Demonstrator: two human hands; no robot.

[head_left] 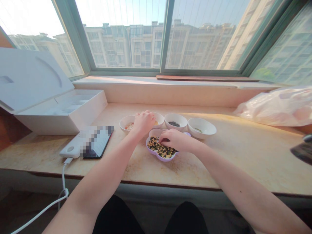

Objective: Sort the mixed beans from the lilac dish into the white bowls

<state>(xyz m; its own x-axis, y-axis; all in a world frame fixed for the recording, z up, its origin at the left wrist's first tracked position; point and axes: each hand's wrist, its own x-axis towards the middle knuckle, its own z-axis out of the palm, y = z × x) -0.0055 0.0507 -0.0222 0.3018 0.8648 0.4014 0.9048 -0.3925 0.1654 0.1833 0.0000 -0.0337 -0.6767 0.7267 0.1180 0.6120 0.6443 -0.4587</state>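
Observation:
My right hand (176, 139) reaches into a purple-rimmed, scalloped bowl (163, 158) of mixed beans (159, 149), yellow and black. Its thumb and fingers are drawn together among the beans; whatever they pinch is hidden. Behind it, my left hand (145, 122) is bent down over a white bowl (161, 121) with yellowish beans in it. Those fingers look curled, with the tips mostly out of sight. To the left is a white bowl (123, 129) with pale and reddish bits. On the right stand a bowl (175, 117) of black beans and a bowl (207, 130) with a few greenish beans.
An open white box (85, 112) sits at the left. Near it lie a white power bank (73, 146) with a cable (63, 175) and a phone (97, 146). A plastic bag (275, 107) and a dark object (303, 151) are at the right. Windows line the back.

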